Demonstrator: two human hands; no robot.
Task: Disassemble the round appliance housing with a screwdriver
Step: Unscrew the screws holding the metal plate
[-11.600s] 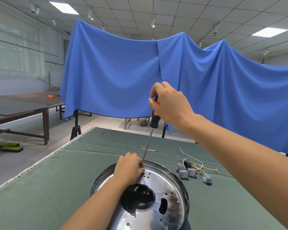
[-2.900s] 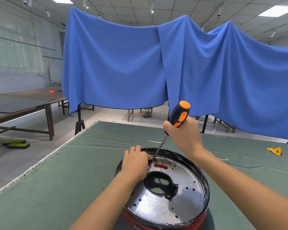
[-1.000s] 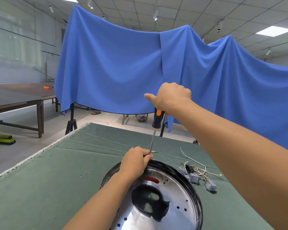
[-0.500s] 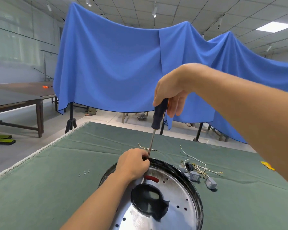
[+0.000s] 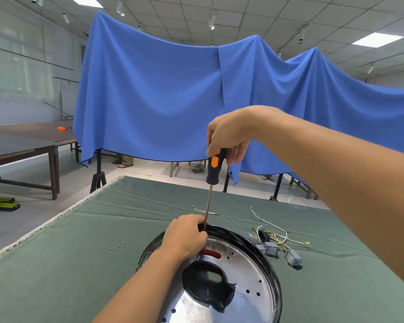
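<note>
A table covered in green cloth (image 5: 63,259) carries everything. The round metal housing (image 5: 250,273) sits on it at the near edge. Left of the housing, well apart, lie three small screws (image 5: 117,247) in a short row. Just right of the housing lies a tangle of wires with grey switch blocks (image 5: 274,244). Beyond the housing lies one short loose wire (image 5: 202,211)

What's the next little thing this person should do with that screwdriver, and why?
Probably keep twisting: the right hand grips the upright screwdriver, whose tip sits at the housing rim, where the left hand steadies the shaft. No freed screw shows there yet.
</note>
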